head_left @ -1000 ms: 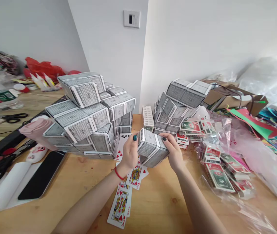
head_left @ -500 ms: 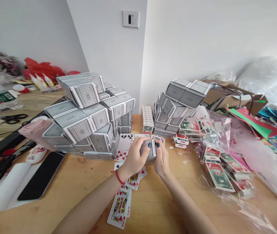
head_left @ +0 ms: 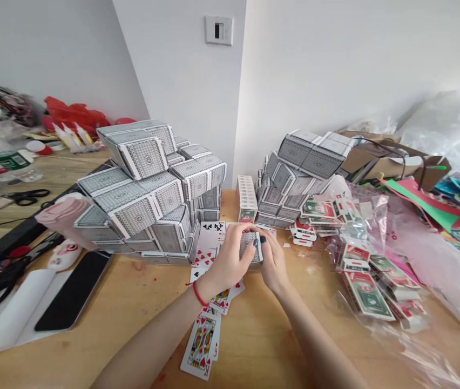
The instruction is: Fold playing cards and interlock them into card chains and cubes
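Observation:
Between my two hands is a small block folded from playing cards (head_left: 251,247), with grey patterned backs facing out. My left hand (head_left: 230,259) grips its left side, thumb on the top face. My right hand (head_left: 274,262) closes on the right side, thumb near the upper edge. The fingers behind the block are hidden. Loose playing cards (head_left: 208,251) lie face up beside and under my left hand. Below my left wrist lies a king of hearts (head_left: 201,346). Stacked card blocks (head_left: 144,200) rise to the left, and another stack (head_left: 295,173) stands to the right.
A row of card boxes (head_left: 247,197) stands behind my hands. Opened card boxes (head_left: 367,294) and clear plastic wrap (head_left: 412,346) lie at right. On the left are a phone (head_left: 74,292), black scissors (head_left: 27,197) and a pink cloth-like item (head_left: 62,210).
The view has shifted slightly, so most things sit a little further right. Both hands stay on the card block; my right thumb and fingers have drawn in closer to my left thumb.

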Demonstrator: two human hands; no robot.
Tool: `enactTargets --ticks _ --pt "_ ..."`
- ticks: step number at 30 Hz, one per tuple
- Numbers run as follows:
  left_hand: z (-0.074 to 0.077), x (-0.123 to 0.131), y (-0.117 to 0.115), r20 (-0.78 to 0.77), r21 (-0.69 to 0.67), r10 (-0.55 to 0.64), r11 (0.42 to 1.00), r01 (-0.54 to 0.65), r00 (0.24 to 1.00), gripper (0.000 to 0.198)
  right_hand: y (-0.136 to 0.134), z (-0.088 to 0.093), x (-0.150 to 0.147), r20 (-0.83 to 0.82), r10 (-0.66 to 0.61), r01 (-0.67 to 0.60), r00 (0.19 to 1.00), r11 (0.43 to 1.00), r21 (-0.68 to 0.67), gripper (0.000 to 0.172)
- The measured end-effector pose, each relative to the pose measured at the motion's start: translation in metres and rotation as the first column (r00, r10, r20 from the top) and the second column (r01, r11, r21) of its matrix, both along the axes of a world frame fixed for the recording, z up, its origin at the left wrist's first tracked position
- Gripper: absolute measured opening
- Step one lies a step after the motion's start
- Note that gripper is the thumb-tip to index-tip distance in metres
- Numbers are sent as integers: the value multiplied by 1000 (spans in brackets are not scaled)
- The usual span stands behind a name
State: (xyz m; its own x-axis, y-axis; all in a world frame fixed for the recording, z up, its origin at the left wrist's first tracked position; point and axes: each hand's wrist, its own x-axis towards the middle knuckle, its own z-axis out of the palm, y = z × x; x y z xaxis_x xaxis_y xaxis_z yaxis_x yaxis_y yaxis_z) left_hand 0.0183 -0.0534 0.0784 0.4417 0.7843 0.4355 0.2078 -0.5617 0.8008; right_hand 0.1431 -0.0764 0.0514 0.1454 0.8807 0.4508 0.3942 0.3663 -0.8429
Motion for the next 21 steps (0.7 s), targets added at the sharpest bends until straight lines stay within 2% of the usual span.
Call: enactTargets --ticks 3,6,8,9,11,13,15,17,21 --pt "-7 2 2 27 -54 -67 996 69 997 53 -1 6 1 -88 30 -26 996 999 48 38" --pt "-11 -2 6 43 -143 -220 964 224 975 70 0 6 5 -108 15 -11 994 999 42 37" --pt "-10 -7 9 -14 -195 -295 938 287 955 83 2 5 9 -100 -18 19 995 1000 15 36" --pt "-10 -9 10 -79 -195 -298 940 278 951 89 3 5 11 -95 -31 32 995 999 7 35" --pt "-10 -11 11 -215 -143 -230 969 202 949 97 5 4 14 -71 -36 36 997 999 -2 33" --pt "-11 -10 10 -309 -70 -139 990 124 941 91 6 3 17 -41 -16 16 999 1000 0 31" --pt "-13 -6 9 -360 -30 -95 995 90 928 76 6 2 19 -4 21 -21 1000 1000 4 29" --pt "-14 -3 8 -395 -12 -83 996 85 915 64 7 1 20 50 56 -57 997 998 4 29" --pt "-12 1 6 -443 -8 -76 997 80 893 58 7 2 22 164 91 -89 982 996 -20 31"
